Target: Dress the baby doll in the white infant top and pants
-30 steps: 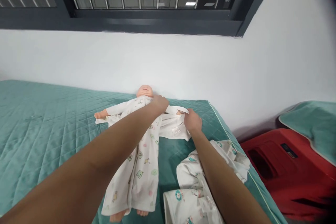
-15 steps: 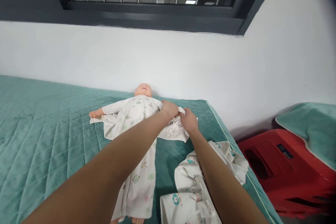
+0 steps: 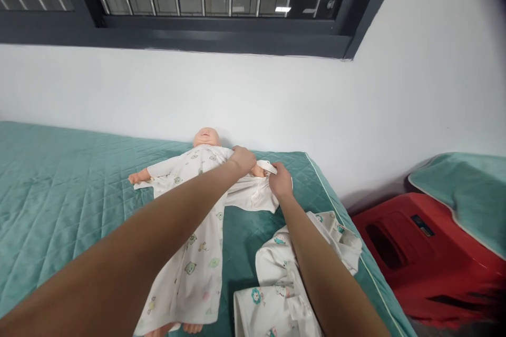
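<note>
A baby doll (image 3: 207, 137) lies on its back in white printed baby clothes (image 3: 203, 221), its head toward the wall. My left hand (image 3: 244, 160) is closed around the doll's sleeved arm on the right side. Just past it, the doll's small hand (image 3: 259, 171) shows. Pinched in the fingers of my right hand (image 3: 281, 181) is the edge of a white sleeve (image 3: 267, 166), beside the doll's hand. An open flap of white cloth (image 3: 253, 195) spreads beneath that arm. The doll's other hand (image 3: 139, 176) sticks out of its sleeve on the left.
A second white printed garment (image 3: 276, 258) lies crumpled under my right forearm. All of this is on a green quilted mattress cover (image 3: 79, 210) against a white wall (image 3: 253, 100). Beyond its right edge stands a red plastic stool (image 3: 419, 253) with green cloth (image 3: 462, 184) over it.
My left hand has slid along the doll's arm toward its shoulder, away from my right hand. The doll's hand now shows between them. The view has shifted slightly.
</note>
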`<state>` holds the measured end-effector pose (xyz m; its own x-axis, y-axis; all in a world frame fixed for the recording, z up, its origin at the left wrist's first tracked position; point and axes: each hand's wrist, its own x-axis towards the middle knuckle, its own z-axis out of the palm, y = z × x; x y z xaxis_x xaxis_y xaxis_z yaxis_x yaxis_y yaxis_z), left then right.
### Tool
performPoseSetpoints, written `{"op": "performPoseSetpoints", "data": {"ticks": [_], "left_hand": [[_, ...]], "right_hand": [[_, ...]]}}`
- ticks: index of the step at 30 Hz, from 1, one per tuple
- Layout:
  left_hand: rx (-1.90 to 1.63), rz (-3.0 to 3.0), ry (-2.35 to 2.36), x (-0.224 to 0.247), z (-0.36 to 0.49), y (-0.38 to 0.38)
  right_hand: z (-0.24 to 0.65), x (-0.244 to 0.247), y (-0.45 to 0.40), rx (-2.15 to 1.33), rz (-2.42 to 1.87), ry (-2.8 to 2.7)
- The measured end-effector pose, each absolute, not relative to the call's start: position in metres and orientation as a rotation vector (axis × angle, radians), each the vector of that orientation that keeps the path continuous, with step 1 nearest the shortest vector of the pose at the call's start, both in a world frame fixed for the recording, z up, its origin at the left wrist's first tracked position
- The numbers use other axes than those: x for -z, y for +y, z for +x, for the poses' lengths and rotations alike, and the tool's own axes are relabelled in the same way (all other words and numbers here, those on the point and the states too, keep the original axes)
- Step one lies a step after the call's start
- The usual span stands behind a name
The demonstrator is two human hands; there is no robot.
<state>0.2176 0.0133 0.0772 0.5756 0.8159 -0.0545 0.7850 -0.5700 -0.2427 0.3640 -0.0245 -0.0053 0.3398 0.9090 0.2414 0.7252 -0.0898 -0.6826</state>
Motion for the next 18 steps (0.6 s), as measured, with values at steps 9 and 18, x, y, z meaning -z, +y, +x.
{"op": "performPoseSetpoints", "data": {"ticks": [9,18], "left_hand": [[-0.130,-2.615,-1.354,-0.086,0.203,0.012],[-0.018,-2.615,-1.466,-0.075,0.201,-0.002]], "right_hand": [[0.372,0.019,-0.012,-0.372,-1.725,-1.391],[0.373,0.022,-0.011,-0.374,-1.651,-1.505]]}}
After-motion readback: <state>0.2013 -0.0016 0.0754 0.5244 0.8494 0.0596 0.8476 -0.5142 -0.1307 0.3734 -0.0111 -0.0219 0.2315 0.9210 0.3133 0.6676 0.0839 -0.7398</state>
